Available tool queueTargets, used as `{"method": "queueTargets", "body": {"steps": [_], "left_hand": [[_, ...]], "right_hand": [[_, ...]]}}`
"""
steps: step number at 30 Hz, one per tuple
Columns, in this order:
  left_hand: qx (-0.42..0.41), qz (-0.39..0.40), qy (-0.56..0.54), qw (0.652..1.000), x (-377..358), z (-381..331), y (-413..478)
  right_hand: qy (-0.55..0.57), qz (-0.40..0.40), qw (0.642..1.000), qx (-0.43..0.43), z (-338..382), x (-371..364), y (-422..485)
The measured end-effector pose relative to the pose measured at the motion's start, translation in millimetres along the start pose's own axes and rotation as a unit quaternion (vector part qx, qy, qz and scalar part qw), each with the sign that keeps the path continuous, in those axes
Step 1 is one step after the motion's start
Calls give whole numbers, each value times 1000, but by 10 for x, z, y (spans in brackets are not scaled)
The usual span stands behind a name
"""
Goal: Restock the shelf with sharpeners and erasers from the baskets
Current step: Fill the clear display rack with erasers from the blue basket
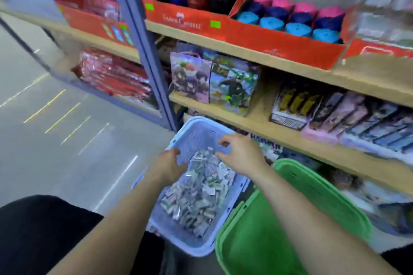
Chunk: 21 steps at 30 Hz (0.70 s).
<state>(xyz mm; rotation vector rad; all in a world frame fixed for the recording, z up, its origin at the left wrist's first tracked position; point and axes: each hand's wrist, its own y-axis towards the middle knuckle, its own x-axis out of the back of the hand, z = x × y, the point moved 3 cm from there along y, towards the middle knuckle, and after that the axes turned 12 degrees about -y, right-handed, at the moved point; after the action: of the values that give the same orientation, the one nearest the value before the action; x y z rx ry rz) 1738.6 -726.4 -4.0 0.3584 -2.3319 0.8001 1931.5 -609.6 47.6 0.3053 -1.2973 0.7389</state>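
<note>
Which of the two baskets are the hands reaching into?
The pale blue basket, left of the green basket. The left hand and right hand are over its pile of small packets; the green one shows none.

Basket w/ packets left of 2nd basket.

Head view. A blue basket holding small wrapped packets, possibly erasers, sits just beside a green basket, below the shelf. The left hand and right hand reach over the packets with fingers curled. Blur hides any grip.
</note>
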Motion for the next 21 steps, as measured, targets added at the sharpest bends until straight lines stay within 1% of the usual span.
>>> {"method": "queueTargets", "body": {"steps": [3,5,8,10,11,14,15,18,21], "left_hand": [[48,45,4,998,-351,396,165],[79,70,-8,994,-625,632,322],[128,70,-54,988,-971,892,621],[138,56,-85,985,-1150,968,840],[137,42,-103,984,-1239,1000,958],[128,-19,-166,978,-1444,1045,1229],[133,-29,-183,974,-1505,1055,1287],[181,-36,-220,958,-1676,1111,1445],[193,-60,-276,939,-1773,1160,1605]], "right_hand": [[10,108,994,-14,-116,-768,354],[-6,162,987,-25,-202,-1240,587],[-16,198,979,-41,-311,-1792,947],[-24,218,974,-48,-342,-2038,1188],[-29,219,974,-50,-342,-2115,1303],[-34,180,982,-44,-301,-2366,1535],[-40,172,984,-39,-281,-2450,1560],[-66,159,984,-38,-286,-2650,1573],[2,129,989,-79,-360,-2693,1632]]}}
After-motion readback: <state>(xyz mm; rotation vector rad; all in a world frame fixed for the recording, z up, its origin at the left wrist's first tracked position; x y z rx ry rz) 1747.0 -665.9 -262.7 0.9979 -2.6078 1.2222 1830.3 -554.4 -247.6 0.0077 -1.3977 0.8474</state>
